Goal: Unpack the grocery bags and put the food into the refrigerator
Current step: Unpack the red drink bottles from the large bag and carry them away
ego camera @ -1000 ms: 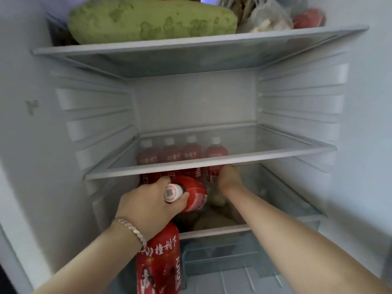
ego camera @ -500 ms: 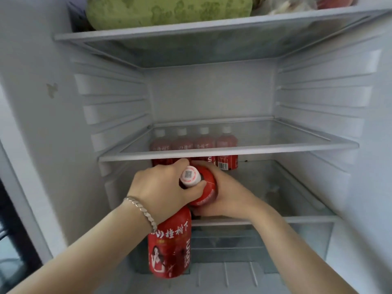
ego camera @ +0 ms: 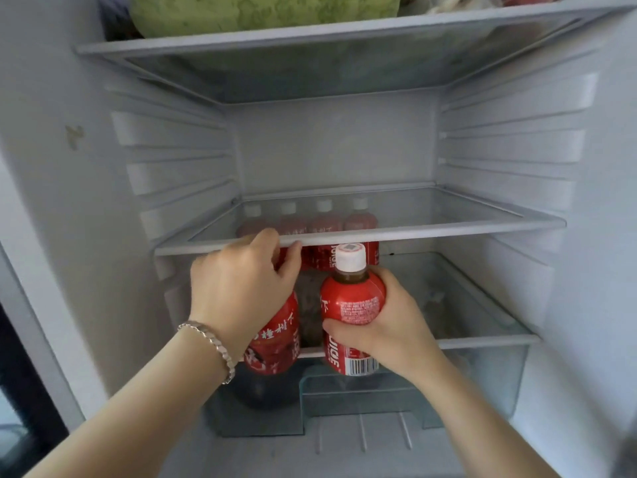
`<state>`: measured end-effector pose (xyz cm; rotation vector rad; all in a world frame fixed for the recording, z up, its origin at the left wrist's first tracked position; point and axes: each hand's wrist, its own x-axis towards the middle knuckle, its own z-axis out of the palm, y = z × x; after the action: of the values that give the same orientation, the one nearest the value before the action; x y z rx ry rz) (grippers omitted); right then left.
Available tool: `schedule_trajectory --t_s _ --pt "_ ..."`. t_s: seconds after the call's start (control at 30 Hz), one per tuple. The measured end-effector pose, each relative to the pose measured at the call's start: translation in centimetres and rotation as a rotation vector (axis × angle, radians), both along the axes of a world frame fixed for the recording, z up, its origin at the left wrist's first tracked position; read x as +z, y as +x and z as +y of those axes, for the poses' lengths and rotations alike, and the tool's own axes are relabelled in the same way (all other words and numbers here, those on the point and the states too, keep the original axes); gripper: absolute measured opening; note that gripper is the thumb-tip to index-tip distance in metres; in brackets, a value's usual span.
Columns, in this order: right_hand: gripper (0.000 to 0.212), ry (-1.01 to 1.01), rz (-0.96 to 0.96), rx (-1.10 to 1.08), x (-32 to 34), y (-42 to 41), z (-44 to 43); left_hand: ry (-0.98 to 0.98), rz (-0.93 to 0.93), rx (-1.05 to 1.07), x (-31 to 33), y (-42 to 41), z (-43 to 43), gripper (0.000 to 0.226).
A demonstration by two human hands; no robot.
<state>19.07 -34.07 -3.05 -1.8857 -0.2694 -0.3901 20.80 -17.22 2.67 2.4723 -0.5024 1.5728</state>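
I face the open refrigerator. My right hand (ego camera: 389, 326) grips a red-labelled drink bottle (ego camera: 351, 305) with a white cap, upright, just in front of the lower shelf (ego camera: 482, 341). My left hand (ego camera: 241, 284) holds a second red bottle (ego camera: 275, 336) by its top; the cap is hidden under my fingers. A row of several matching red bottles (ego camera: 324, 257) stands at the back of the lower shelf, partly seen through the glass middle shelf (ego camera: 448, 229).
A large green melon (ego camera: 262, 12) lies on the top shelf (ego camera: 310, 32). A clear crisper drawer (ego camera: 489, 381) sits below the lower shelf. Dark produce lies on the lower shelf between the two held bottles. The fridge walls close in left and right.
My right hand came back from the rear of the shelf and took one bottle from my left hand. That bottle now stands upright in my right hand, apart from the left one.
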Motion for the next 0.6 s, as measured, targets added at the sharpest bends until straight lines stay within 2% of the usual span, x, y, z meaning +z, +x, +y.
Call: schedule_trajectory --t_s 0.13,0.2,0.3,0.4,0.47,0.6 --pt "0.071 0.003 0.012 -0.028 -0.2 -0.3 -0.1 -0.111 -0.037 0.046 -0.7 0.0 0.0 0.037" --pt "0.070 0.008 0.013 -0.086 -0.2 -0.3 -0.1 -0.134 -0.026 0.059 -1.3 -0.3 0.1 0.029" --pt "0.070 -0.011 0.040 -0.220 -0.3 0.3 -1.0 -0.295 0.112 -0.061 -2.6 -0.8 0.2 0.020" --pt "0.079 -0.067 0.054 -0.441 -0.6 2.5 -2.6 -0.468 0.281 -0.202 -3.5 -1.1 -0.2 0.028" --pt "0.082 -0.082 0.064 -0.565 -0.7 4.8 -3.7 -0.484 0.292 -0.240 -3.6 -1.2 -0.4 0.036" --pt "0.078 -0.125 0.159 -0.661 0.4 9.5 -5.1 -0.475 0.335 -0.230 -3.3 -1.2 -0.2 0.037"
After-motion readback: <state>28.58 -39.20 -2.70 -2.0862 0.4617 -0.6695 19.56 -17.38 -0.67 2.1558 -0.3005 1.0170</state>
